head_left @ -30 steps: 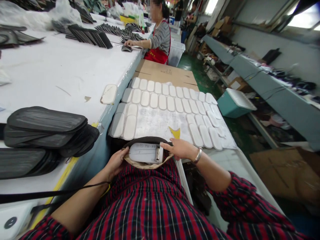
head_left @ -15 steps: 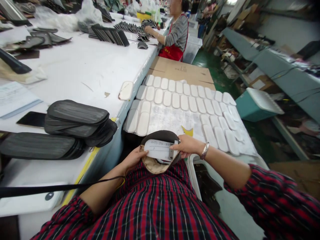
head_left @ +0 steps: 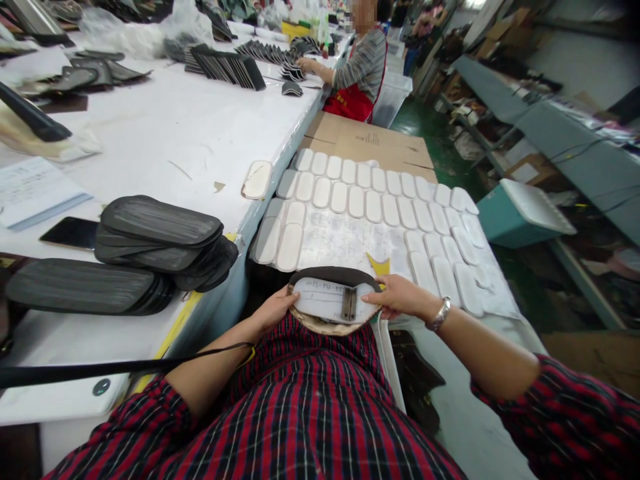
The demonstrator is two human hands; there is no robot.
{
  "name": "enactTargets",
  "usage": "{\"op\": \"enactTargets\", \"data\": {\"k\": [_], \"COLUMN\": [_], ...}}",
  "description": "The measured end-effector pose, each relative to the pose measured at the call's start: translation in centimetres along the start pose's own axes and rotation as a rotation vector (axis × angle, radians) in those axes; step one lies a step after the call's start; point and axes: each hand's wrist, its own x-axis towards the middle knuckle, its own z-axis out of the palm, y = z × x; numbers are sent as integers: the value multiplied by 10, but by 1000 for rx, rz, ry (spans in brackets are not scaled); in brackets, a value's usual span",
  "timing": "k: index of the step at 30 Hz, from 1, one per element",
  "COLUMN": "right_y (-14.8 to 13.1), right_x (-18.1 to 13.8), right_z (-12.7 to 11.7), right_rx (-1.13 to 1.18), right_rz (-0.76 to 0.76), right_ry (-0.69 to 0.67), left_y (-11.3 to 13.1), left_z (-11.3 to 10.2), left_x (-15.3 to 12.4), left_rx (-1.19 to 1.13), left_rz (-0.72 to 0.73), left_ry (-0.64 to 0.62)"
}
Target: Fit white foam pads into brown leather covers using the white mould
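Note:
Between my hands, in front of my body, is a dark pouch-like piece with a beige lining. Inside its opening lies a white oval template with handwriting and a dark slot near its right end. My left hand is closed on the left end of the pouch, its thumb at the template's edge. At the right end, my right hand grips the pouch with the thumb on the template. Some fingers of both hands are hidden behind the pouch.
Rows of white oval pads lie on a board ahead, with a yellow notched scrap. Stacked dark oval pieces sit on the left table near a phone. A tub stands at right. A co-worker works farther along.
The pouch's opening has become wider and flatter as my right hand moved right. The template now lies more level, and more of its right end shows. The view has shifted slightly.

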Motion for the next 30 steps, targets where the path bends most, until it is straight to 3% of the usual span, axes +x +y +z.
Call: {"op": "enactTargets", "data": {"k": [6,12,15,19,23,27,30], "right_y": [10,72,85,68,56,60,63], "right_x": [1,18,23,26,37,53,61], "right_z": [-6,0,9,16,16,8,-2], "right_rx": [-50,137,-3,-545,-805,-693,-553], "right_rz": [-35,102,-79,-478,-604,-604,-617], "right_ry": [-39,-18,74,379,311,238,122], "left_y": [5,14,25,49,70,78,81], "left_z": [1,4,2,3,8,9,8], "left_x": [-2,-9,-5,19,47,61,63], "left_rx": [213,508,732,957,1033,966,895], "left_rz": [83,122,166,362,257,94,-6], "left_ry": [40,91,77,-4,-94,-254,-307]}}
